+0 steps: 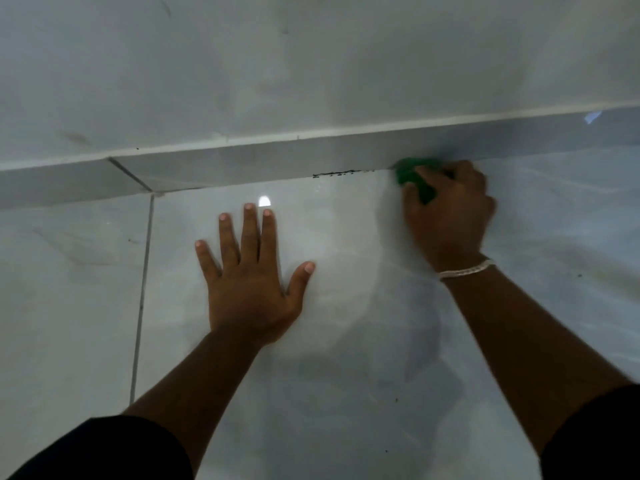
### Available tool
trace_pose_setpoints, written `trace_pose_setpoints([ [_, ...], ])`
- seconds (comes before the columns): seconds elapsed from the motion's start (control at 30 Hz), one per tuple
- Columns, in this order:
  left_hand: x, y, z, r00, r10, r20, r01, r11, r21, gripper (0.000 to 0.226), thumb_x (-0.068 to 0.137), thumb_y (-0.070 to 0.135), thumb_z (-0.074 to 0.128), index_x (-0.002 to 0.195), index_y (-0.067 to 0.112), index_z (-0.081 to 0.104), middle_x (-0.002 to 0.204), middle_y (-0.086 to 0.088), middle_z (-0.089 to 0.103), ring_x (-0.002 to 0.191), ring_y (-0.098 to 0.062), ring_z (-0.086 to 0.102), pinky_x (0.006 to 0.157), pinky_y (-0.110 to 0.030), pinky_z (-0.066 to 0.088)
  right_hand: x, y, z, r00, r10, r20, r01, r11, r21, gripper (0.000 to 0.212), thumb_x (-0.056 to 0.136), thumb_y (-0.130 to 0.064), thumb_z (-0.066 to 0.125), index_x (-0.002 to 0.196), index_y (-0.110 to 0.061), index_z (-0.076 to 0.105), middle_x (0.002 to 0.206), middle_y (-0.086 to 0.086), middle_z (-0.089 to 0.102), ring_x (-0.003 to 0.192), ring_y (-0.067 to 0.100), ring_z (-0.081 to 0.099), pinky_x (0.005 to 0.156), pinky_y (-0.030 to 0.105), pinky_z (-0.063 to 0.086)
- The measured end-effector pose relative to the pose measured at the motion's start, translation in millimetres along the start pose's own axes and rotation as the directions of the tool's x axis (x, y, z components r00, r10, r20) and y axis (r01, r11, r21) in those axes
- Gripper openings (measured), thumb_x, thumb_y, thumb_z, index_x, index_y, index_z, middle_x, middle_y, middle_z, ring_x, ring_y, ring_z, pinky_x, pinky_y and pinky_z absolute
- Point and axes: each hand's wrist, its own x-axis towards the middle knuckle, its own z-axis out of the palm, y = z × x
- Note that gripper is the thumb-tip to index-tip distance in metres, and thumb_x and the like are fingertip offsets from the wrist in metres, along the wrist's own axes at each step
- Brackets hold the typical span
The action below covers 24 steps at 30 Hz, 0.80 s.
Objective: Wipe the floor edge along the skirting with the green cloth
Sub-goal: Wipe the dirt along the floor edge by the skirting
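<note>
While the left hand lies splayed on the floor, the right hand clutches the green cloth against the skirting.

We wore black sleeves at seven and five o'clock, and a pale wristband at three o'clock.

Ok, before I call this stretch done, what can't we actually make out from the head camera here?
- Most of the green cloth: bunched inside the right hand, which is motion-blurred.
- The floor edge under that hand: covered.
- The dark specks along the skirting: too small to identify.
- The floor under the flat left hand: covered.
- The skirting beyond both frame edges: cut off.
</note>
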Motion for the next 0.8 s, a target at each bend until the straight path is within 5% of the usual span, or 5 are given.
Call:
trace_pose_setpoints([
  [0.13,1.1,-3.9,2.5,1.0,-0.007,0.004,0.007,1.0,0.01,0.095,0.082,0.078,0.004,0.157,0.021,-0.008,0.168,-0.007,-0.012,0.153,-0.036,-0.013,0.12,-0.065,-0.001,-3.4,-32.9,10.5,0.972,0.235,-0.022,-0.236,0.97,-0.057,0.031,0.081,-0.029,0.058,0.108,-0.02,0.07,0.116,0.015,0.057,0.111,0.037,0.051,0.087,0.046,0.043],
  [0.33,3.0,-9.2,-0.7,0.999,-0.002,0.049,0.001,1.0,0.016,0.099,0.079,0.083,0.008,0.157,0.025,-0.008,0.169,-0.003,-0.011,0.153,-0.036,-0.012,0.118,-0.069,-0.001,-32.1,-67.1,22.6,0.954,-0.289,0.082,0.296,0.951,-0.089,0.026,0.078,-0.026,0.065,0.101,-0.016,0.071,0.107,0.017,0.064,0.098,0.041,0.059,0.074,0.047,0.048],
  [0.5,9.5,-34.3,-13.0,0.997,0.068,0.036,-0.071,0.995,0.076,0.098,0.078,0.085,0.003,0.157,0.028,-0.007,0.169,0.0,-0.009,0.154,-0.035,-0.011,0.117,-0.071,-0.002,-4.5,9.6,6.7,0.987,-0.163,0.0,0.16,0.97,-0.182,0.031,0.083,-0.03,0.059,0.108,-0.017,0.07,0.112,0.017,0.066,0.107,0.041,0.058,0.08,0.048,0.046],
  [0.6,10.0,-34.3,-10.7,0.996,0.077,0.047,-0.081,0.994,0.077,0.098,0.078,0.085,0.004,0.157,0.027,-0.006,0.169,-0.001,-0.008,0.154,-0.035,-0.011,0.116,-0.071,-0.003,-18.6,-17.5,20.2,0.999,-0.017,-0.049,0.007,0.982,-0.189,0.036,0.082,-0.027,0.056,0.114,-0.013,0.068,0.121,0.02,0.064,0.119,0.043,0.054,0.09,0.055,0.043],
  [0.8,13.2,-35.7,-8.2,0.996,0.065,0.054,-0.07,0.993,0.091,0.1,0.077,0.086,0.003,0.158,0.027,-0.005,0.169,-0.002,-0.006,0.154,-0.036,-0.009,0.115,-0.073,0.001,-40.6,-78.0,32.4,0.958,-0.284,0.039,0.286,0.953,-0.098,0.035,0.081,-0.023,0.062,0.114,-0.012,0.069,0.12,0.019,0.066,0.118,0.041,0.057,0.091,0.053,0.043],
])
